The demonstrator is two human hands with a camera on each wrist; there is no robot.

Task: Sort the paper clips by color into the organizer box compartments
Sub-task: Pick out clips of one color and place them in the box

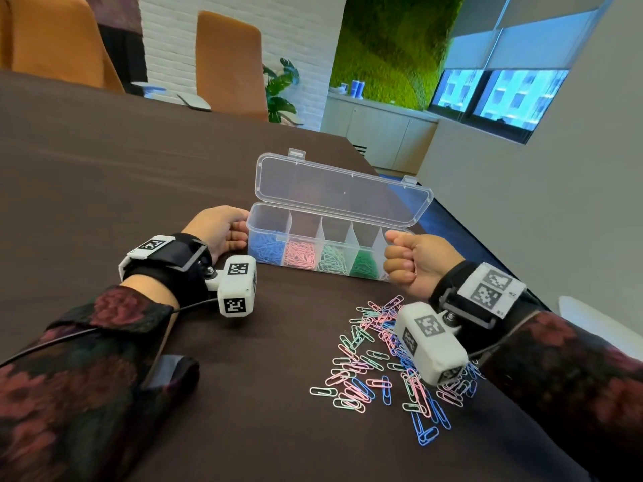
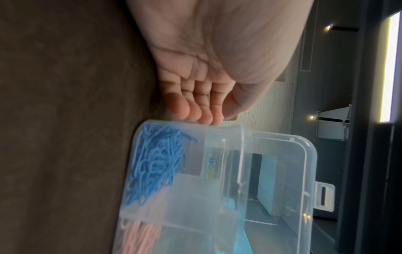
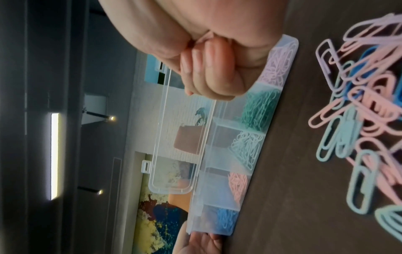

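A clear organizer box (image 1: 348, 221) stands on the dark table with its lid (image 1: 341, 193) open. Its compartments hold blue (image 1: 268, 247), pink (image 1: 301, 257), mint (image 1: 332, 262) and green clips (image 1: 363, 264), and the end one has lavender clips (image 3: 276, 63). My left hand (image 1: 240, 231) touches the box's left end wall with straight fingers (image 2: 202, 118). The right hand (image 1: 400, 259) is a tight fist (image 3: 208, 68) over the right end. A pale sliver like a clip shows in its crease. Loose mixed clips (image 1: 379, 360) lie in front of the box.
The table's right edge (image 1: 452, 217) runs close behind the box and drops to the floor. Orange chairs (image 1: 229, 60) stand at the far side. Bare dark tabletop (image 1: 104, 168) stretches to the left. The loose pile (image 3: 359, 111) lies under my right wrist.
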